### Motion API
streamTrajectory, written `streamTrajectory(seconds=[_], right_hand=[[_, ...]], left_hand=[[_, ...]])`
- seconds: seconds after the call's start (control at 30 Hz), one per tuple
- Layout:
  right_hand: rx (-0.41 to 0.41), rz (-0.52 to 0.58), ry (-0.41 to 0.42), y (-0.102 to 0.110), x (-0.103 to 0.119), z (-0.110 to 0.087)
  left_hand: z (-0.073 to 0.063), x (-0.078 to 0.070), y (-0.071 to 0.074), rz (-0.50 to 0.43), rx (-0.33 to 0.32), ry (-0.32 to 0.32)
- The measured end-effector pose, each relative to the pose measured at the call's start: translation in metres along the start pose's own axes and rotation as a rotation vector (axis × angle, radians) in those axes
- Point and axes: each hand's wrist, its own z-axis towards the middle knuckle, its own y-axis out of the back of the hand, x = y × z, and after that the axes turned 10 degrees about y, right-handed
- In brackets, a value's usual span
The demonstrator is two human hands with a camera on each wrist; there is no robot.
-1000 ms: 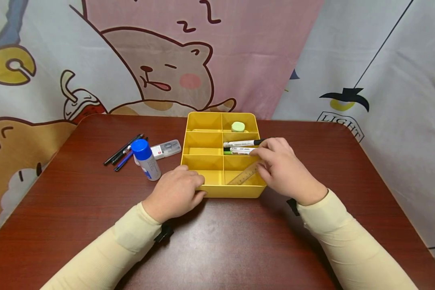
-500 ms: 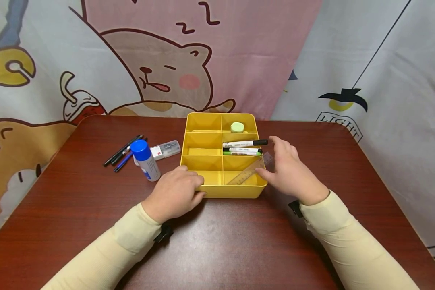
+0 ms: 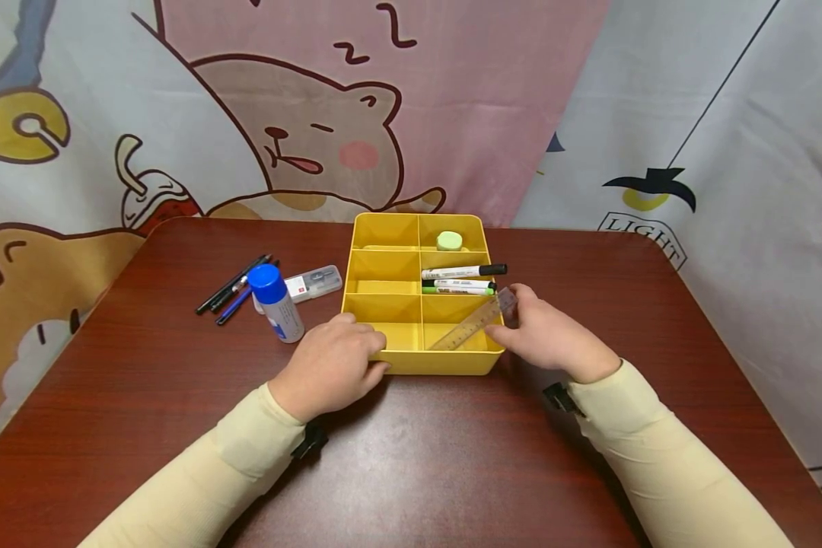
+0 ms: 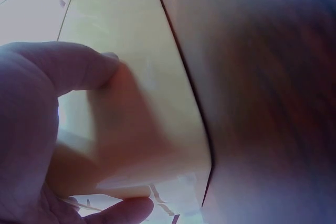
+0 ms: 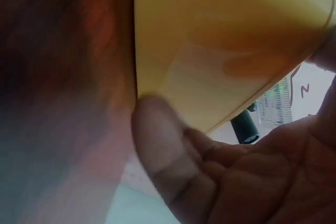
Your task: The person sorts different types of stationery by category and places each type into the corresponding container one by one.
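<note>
A yellow divided storage box (image 3: 445, 364) stands on the table, split into several compartments. At its front left corner my left hand (image 3: 332, 369) grips the walls; the left wrist view has the thumb (image 4: 86, 69) pressed on the box's outer face. My right hand (image 3: 555, 339) holds the right side, thumb at the rim and fingers (image 5: 163, 135) along the outer wall. A clear ruler (image 3: 466, 326) leans diagonally in the front right compartment, its upper end jutting past the right rim beside that hand. Whiteboard markers (image 3: 455, 272) lie in the middle right compartment, ends over the rim.
A pale green round-cornered item (image 3: 449, 240) sits in the back right compartment. Left of the box stands a glue stick (image 3: 277, 304) with a blue cap. Behind it lie a clear plastic case (image 3: 318, 281) and several pens (image 3: 229, 285). A printed cloth (image 3: 479, 114) hangs behind the table.
My right hand has let go of the ruler, opened away to the right, then lowered onto the box's right side. The ruler stays leaning in the compartment. My left hand has not moved.
</note>
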Motion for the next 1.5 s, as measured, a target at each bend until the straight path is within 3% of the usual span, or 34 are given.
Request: streamTrajectory(seconds=[0.3, 0.53, 0.87, 1.0, 1.17, 1.27, 1.33, 1.43, 1.5], right_hand=[[0.124, 0.152, -0.003, -0.005, -0.008, 0.004], [0.145, 0.149, 0.005, -0.011, -0.004, 0.006], [0.125, 0.129, 0.011, -0.017, -0.001, 0.006], [0.123, 0.116, 0.011, -0.015, 0.000, 0.006], [0.128, 0.103, 0.014, -0.014, 0.000, 0.005], [0.126, 0.090, 0.016, -0.014, 0.000, 0.005], [0.122, 0.084, 0.018, -0.014, 0.001, 0.006], [0.122, 0.083, 0.021, -0.015, 0.001, 0.006], [0.126, 0.086, 0.019, -0.015, 0.001, 0.007]], left_hand=[[0.000, -0.001, 0.001, 0.004, 0.005, -0.001], [-0.001, 0.000, 0.002, -0.012, 0.005, 0.002], [-0.010, 0.004, 0.010, -0.229, 0.041, 0.067], [-0.014, 0.008, 0.020, -0.232, -0.024, 0.067], [-0.016, 0.023, 0.042, -0.248, -0.219, 0.068], [-0.017, 0.036, 0.055, -0.271, -0.343, 0.131], [-0.017, 0.045, 0.062, -0.286, -0.386, 0.208], [-0.018, 0.059, 0.070, -0.304, -0.362, 0.342], [-0.019, 0.066, 0.072, -0.319, -0.293, 0.426]])
